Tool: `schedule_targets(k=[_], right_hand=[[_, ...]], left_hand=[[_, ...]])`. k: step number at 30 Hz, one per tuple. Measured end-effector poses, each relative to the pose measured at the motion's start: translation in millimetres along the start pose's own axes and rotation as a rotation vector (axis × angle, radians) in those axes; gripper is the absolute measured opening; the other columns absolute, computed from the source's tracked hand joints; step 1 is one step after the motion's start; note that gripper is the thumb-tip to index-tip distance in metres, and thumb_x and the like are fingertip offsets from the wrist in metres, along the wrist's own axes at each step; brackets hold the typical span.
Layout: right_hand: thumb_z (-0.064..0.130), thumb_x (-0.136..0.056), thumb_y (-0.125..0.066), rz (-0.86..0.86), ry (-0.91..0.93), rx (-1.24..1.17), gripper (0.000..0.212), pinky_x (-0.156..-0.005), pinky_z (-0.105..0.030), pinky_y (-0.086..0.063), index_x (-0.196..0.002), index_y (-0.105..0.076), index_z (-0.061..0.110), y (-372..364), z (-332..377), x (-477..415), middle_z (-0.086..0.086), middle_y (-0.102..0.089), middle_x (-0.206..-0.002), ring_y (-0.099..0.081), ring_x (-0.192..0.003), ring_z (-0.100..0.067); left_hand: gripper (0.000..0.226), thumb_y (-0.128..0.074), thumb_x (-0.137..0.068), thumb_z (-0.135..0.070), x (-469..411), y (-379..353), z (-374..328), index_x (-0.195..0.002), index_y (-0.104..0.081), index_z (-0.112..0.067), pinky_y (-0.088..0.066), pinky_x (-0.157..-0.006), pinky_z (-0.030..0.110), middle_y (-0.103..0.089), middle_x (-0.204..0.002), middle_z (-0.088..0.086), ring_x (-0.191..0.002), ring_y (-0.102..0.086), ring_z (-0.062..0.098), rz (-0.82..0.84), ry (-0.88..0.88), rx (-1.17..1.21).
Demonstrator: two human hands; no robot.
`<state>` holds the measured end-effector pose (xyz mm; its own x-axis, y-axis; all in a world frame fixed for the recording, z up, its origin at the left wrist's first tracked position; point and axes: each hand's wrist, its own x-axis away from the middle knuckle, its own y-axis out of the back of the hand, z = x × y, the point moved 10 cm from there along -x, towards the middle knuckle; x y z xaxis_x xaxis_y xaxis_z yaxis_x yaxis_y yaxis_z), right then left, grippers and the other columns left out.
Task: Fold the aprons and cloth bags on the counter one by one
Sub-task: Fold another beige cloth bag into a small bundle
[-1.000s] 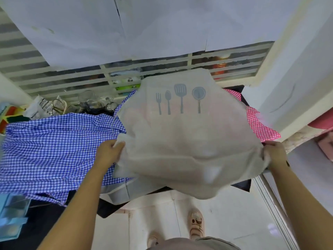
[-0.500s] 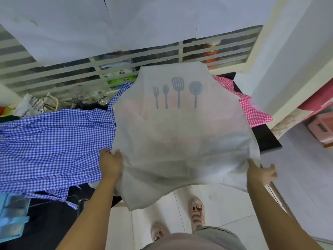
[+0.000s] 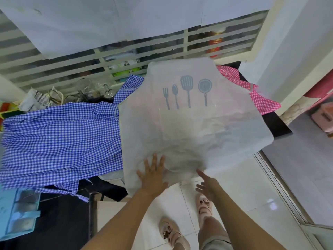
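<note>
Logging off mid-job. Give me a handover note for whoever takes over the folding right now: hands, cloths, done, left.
Left hand: open, fingers straight, flat on the near hem of the white translucent apron with a grey utensil print.
Right hand: open, fingers spread beside that hem, holding nothing.
White apron: spread print-up on the dark counter, hem hanging over the front, overlapping the blue-and-white checked apron on its left and the pink-and-white checked cloth on its right.
Done: nothing visibly folded.
Left: fold the white apron, then the blue and pink pieces.
</note>
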<state>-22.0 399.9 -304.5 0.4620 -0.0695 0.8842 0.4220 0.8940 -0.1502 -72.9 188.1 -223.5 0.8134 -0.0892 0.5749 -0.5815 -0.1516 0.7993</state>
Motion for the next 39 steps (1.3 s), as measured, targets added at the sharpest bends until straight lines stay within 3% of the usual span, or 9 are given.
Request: schedule_targets(k=[6, 13, 17, 21, 27, 29, 32, 35, 39], right_hand=[[0.071, -0.081, -0.045, 0.158, -0.122, -0.185, 0.1, -0.098, -0.052, -0.041, -0.152, -0.011, 0.009, -75, -56, -1, -0.025, -0.033, -0.145, -0.042, -0.128, -0.043], [0.075, -0.082, -0.031, 0.411, -0.262, -0.238, 0.1, -0.115, -0.056, -0.017, -0.152, 0.005, 0.014, -144, -95, 8, -0.022, -0.023, -0.154, -0.024, -0.142, -0.036], [0.084, -0.062, -0.042, 0.452, -0.262, -0.441, 0.124, -0.115, -0.06, -0.011, -0.15, 0.017, 0.019, -153, -96, -3, -0.016, -0.016, -0.157, -0.02, -0.144, -0.035], [0.086, -0.074, -0.028, 0.352, -0.269, -0.563, 0.107, -0.116, -0.057, -0.006, -0.152, 0.01, 0.023, -127, -102, -22, -0.014, -0.019, -0.157, -0.01, -0.146, -0.033], [0.083, -0.08, -0.023, 0.334, -0.246, -0.628, 0.097, -0.117, -0.054, -0.003, -0.153, 0.002, 0.023, -98, -107, -43, -0.014, -0.018, -0.157, -0.01, -0.146, -0.032], [0.081, -0.08, -0.028, 0.341, -0.245, -0.555, 0.097, -0.115, -0.05, -0.017, -0.153, 0.0, 0.025, -95, -113, -48, -0.013, -0.019, -0.157, -0.024, -0.142, -0.035], [0.074, -0.084, -0.038, 0.323, -0.305, -0.374, 0.092, -0.088, -0.036, -0.041, -0.154, -0.006, 0.024, -102, -144, -51, -0.012, -0.027, -0.154, -0.05, -0.103, -0.03], [0.071, -0.087, -0.036, 0.369, -0.313, -0.442, 0.088, -0.116, -0.04, -0.02, -0.153, -0.008, 0.021, -123, -159, -51, -0.008, -0.026, -0.156, -0.029, -0.14, -0.028], [0.071, -0.085, -0.037, 0.443, -0.217, -0.705, 0.085, -0.119, -0.042, -0.014, -0.15, -0.023, 0.018, -141, -133, -53, -0.006, -0.037, -0.15, -0.034, -0.139, -0.022]], left_hand=[[0.095, -0.058, -0.089, -0.042, 1, 7, -4, -0.149, 0.016, -0.036, -0.001, -0.108, 0.067, 0.03, -0.155, -0.005, -0.144, 0.022, 0.032, 0.004, 0.012, 0.096], [0.079, -0.05, -0.095, -0.016, 3, 6, 1, -0.151, 0.003, -0.034, 0.0, -0.11, 0.065, 0.019, -0.159, -0.006, -0.145, 0.019, 0.028, -0.036, 0.019, 0.178], [0.077, -0.048, -0.096, -0.012, 4, 4, 1, -0.152, 0.0, -0.033, -0.001, -0.111, 0.063, 0.016, -0.159, -0.008, -0.146, 0.017, 0.024, -0.058, 0.035, 0.223], [0.076, -0.051, -0.094, -0.013, 11, -2, 9, -0.153, -0.004, -0.029, -0.003, -0.116, 0.057, 0.008, -0.16, -0.008, -0.147, 0.009, 0.016, -0.089, 0.044, 0.285], [0.078, -0.053, -0.095, -0.009, 20, -7, 9, -0.153, -0.003, -0.023, -0.011, -0.115, 0.026, 0.009, -0.16, -0.009, -0.147, 0.01, 0.014, -0.038, -0.025, 0.418], [0.078, -0.053, -0.095, -0.011, 18, -6, 10, -0.153, -0.002, -0.024, -0.01, -0.115, 0.026, 0.009, -0.159, -0.009, -0.146, 0.011, 0.013, -0.003, -0.023, 0.437], [0.078, -0.054, -0.094, -0.007, 17, -7, 13, -0.153, -0.006, -0.026, -0.009, -0.113, 0.023, 0.005, -0.159, -0.012, -0.146, 0.01, 0.012, 0.014, -0.008, 0.534], [0.079, -0.054, -0.091, 0.001, 18, -8, 17, -0.152, -0.012, -0.028, -0.011, -0.106, 0.015, 0.002, -0.159, -0.014, -0.146, 0.009, 0.009, -0.013, -0.016, 0.608], [0.081, -0.05, -0.09, 0.008, 15, -12, 24, -0.151, -0.012, -0.029, -0.012, -0.103, 0.012, 0.004, -0.158, -0.015, -0.145, 0.011, 0.007, -0.012, -0.037, 0.628]])
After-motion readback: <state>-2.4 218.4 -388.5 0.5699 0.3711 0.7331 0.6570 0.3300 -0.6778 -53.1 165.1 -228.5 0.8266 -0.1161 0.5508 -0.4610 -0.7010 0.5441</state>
